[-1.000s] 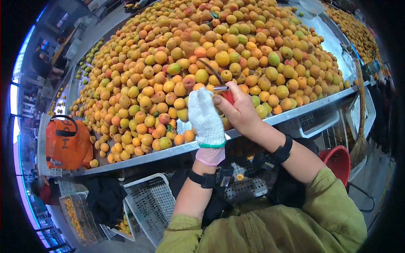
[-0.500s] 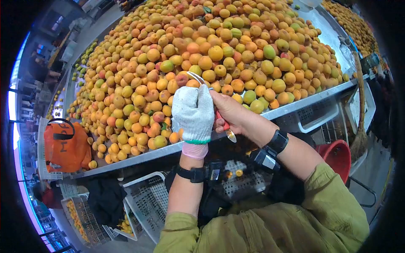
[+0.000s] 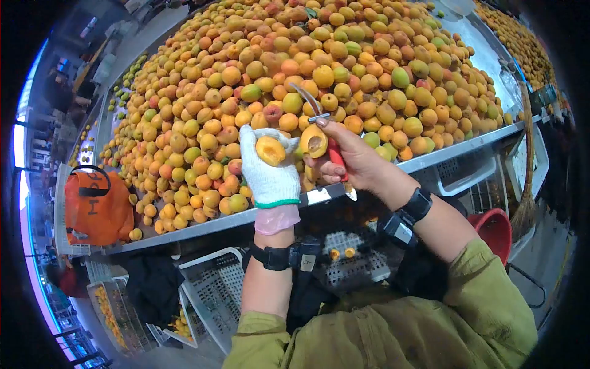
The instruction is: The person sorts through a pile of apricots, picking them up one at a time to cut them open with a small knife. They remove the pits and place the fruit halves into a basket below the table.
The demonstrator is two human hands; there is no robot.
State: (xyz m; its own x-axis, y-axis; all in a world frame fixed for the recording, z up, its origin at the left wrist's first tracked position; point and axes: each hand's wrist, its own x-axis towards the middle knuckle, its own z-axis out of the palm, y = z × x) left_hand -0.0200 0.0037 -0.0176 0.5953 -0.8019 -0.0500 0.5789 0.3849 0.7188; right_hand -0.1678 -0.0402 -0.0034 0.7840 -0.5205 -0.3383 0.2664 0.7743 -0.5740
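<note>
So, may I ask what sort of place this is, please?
Most likely a fruit-processing workshop: a huge heap of apricot-like fruit covers most of a metal-edged table, perforated crates stand below its edge, and the right hand holds a curved knife.

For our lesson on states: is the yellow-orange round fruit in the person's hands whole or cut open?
Cut open: the white-gloved left hand holds one half; the bare right hand another half, its cut face showing.
</note>
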